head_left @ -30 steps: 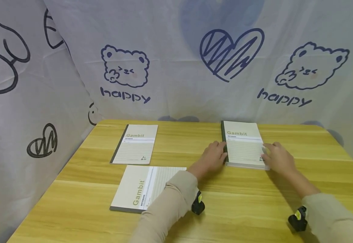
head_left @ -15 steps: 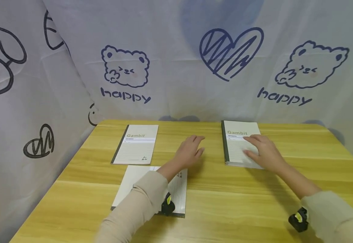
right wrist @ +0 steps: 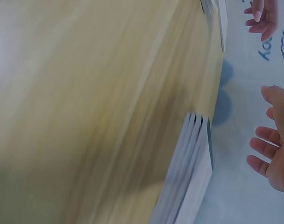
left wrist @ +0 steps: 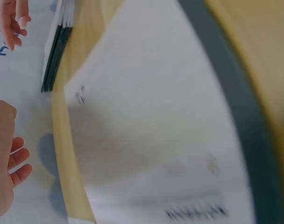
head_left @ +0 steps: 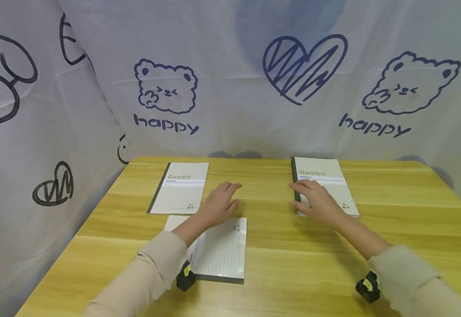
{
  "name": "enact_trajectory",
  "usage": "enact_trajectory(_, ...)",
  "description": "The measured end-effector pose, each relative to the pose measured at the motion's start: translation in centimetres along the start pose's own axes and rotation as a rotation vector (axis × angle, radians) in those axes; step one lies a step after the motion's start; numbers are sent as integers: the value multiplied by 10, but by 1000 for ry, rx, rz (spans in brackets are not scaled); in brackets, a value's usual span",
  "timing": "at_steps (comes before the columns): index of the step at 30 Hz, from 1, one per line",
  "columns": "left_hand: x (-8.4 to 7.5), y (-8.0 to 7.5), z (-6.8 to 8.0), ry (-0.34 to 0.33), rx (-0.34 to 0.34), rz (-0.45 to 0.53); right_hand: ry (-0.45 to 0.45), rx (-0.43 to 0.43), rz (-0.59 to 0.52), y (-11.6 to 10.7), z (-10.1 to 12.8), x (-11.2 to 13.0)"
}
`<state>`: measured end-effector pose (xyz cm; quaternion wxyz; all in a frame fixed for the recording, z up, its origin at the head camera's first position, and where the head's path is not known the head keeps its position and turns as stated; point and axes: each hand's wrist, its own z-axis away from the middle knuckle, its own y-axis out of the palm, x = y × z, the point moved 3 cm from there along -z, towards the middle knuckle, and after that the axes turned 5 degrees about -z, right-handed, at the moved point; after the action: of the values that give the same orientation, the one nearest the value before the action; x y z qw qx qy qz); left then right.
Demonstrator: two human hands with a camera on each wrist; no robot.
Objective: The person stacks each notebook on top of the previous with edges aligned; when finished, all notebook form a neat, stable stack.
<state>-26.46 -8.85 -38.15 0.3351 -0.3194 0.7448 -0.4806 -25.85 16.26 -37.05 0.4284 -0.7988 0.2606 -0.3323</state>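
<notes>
Notebook stack (head_left: 325, 187) at right assembled; two single notebooks, far-left (head_left: 180, 188) and near (head_left: 218, 248), remain unstacked; left hand (head_left: 218, 206) and right hand (head_left: 318, 200) open, empty.

Both arms are covered by long sleeves of a soft, plain knitted cloth in a light beige colour. The left sleeve (head_left: 143, 281) ends just before the wrist, and the right sleeve (head_left: 412, 275) looks the same, with a slightly greyer tone. Under each wrist sits a small black device with a yellow mark on it: the left wrist camera (head_left: 185, 277) and the right wrist camera (head_left: 368, 287). The left hand (head_left: 218, 206) and the right hand (head_left: 318, 201) are bare, without rings or gloves.
</notes>
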Motion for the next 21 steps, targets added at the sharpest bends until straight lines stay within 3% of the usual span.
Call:
enact_trajectory(10,22,-6,40,-71,18,-17,-121,14,-38,29,-12,26)
enact_trajectory(21,35,-5,81,-112,48,-34,-14,143,-168,50,-24,51)
